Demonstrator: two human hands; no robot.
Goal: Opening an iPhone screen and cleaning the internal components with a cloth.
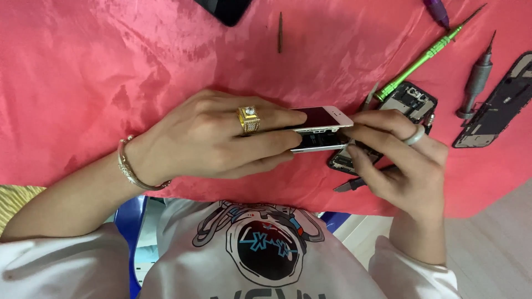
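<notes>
A white smartphone [324, 127] lies partly opened over the red cloth, its screen panel lifted from the body. My left hand [221, 138], with a gold ring and a bracelet, grips the phone from the left, fingers over both halves. My right hand [399, 155], wearing a pale ring, pinches the phone's right end and also holds metal tweezers [349, 185] that stick out below the fingers. A dark opened phone body [410, 102] rests just behind my right hand.
A red cloth [111, 66] covers the table. A green screwdriver [426, 55], a grey screwdriver [477, 75], a purple tool [438, 11], a loose driver bit [280, 32], a dark phone frame [499, 105] and a black device [224, 8] lie around.
</notes>
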